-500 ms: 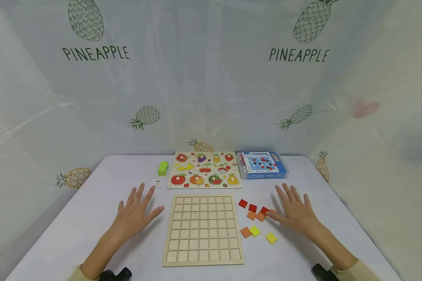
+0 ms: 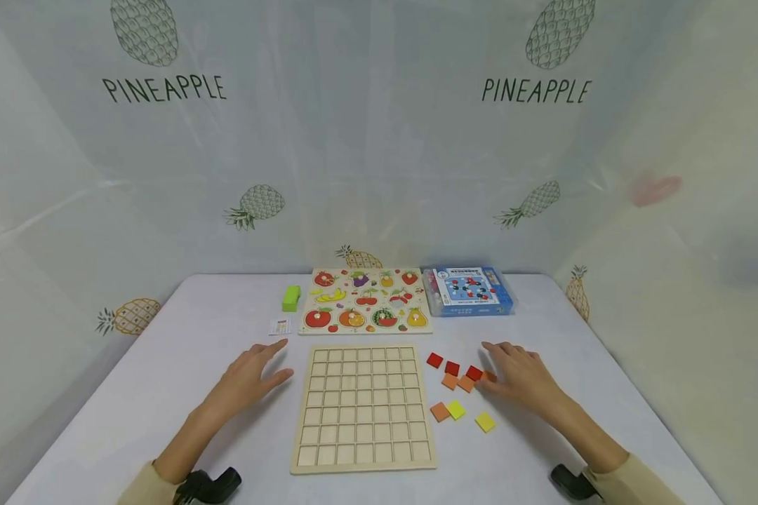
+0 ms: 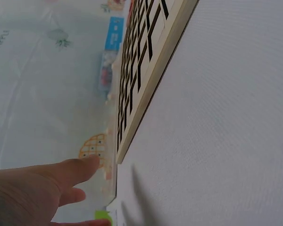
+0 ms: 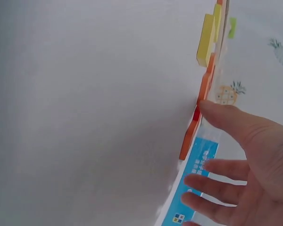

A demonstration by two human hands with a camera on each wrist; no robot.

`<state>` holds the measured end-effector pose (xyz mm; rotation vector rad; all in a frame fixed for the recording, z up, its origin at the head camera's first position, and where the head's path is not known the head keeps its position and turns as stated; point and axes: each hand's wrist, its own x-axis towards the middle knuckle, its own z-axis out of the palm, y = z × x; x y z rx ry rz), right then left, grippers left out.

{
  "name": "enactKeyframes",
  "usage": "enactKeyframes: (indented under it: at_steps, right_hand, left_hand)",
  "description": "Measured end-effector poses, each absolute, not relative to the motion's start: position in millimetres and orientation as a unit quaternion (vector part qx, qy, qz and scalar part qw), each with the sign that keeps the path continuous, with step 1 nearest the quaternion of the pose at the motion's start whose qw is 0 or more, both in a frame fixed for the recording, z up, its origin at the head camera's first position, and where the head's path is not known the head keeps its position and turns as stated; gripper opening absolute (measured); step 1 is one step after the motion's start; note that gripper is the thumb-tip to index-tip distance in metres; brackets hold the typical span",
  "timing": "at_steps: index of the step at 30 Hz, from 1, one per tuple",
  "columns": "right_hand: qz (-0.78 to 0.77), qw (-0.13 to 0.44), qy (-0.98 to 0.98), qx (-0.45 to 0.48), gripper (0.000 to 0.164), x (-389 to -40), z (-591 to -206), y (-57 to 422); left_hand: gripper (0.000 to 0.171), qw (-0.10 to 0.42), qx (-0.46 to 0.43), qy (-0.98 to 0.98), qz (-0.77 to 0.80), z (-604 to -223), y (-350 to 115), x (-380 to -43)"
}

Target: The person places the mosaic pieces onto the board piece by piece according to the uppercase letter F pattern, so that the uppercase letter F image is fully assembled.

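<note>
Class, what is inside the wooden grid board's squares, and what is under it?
The wooden grid board shows only bare wooden squares; the board itself hides whatever lies underneath.

The person wears a beige left sleeve (image 2: pixel 148 486) and a matching right sleeve (image 2: pixel 632 482); at their ends sit a black, elbow-bent left wrist camera (image 2: pixel 210 487) and a black, rounded right wrist camera (image 2: pixel 571 482).

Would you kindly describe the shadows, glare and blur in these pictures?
Head view: soft shadows by left hand and right hand, pale glare on the backdrop; left wrist view: long shadows on the table, backdrop slightly blurred; right wrist view: broad, dim shadow.
</note>
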<state>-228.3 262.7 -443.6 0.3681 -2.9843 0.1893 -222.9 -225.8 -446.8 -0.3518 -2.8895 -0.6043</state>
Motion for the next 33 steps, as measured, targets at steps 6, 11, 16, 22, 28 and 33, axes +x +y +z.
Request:
enactKeyframes:
  at_steps: [6, 11, 16, 22, 28, 33]
  right_hand:
    - [0.090, 0.038, -0.986, 0.137, 0.046, -236.9, -441.7, 258.9]
    - [0.133, 0.028, -0.980, 0.148, 0.031, -242.9, -441.7, 259.2]
    - [0.154, 0.019, -0.976, 0.153, 0.024, -245.5, -442.5, 259.0]
    - [0.168, 0.013, -0.974, 0.151, 0.021, -245.8, -441.7, 257.6]
    - [0.173, 0.013, -0.973, 0.155, 0.020, -246.4, -440.0, 255.6]
    - [0.168, 0.007, -0.975, 0.147, 0.019, -247.3, -439.3, 253.1]
  left_hand:
    - [0.061, 0.043, -0.118, -0.961, -0.245, -449.2, -220.0, -231.6]
    - [0.052, 0.003, -0.135, -0.943, -0.303, -449.2, -212.6, -235.2]
    - [0.047, -0.042, -0.144, -0.915, -0.374, -450.5, -206.8, -235.6]
    - [0.044, -0.070, -0.143, -0.897, -0.412, -454.2, -202.1, -236.1]
    - [0.044, -0.075, -0.141, -0.888, -0.432, -457.4, -199.7, -237.5]
    - [0.041, -0.071, -0.142, -0.880, -0.447, -456.7, -194.8, -237.5]
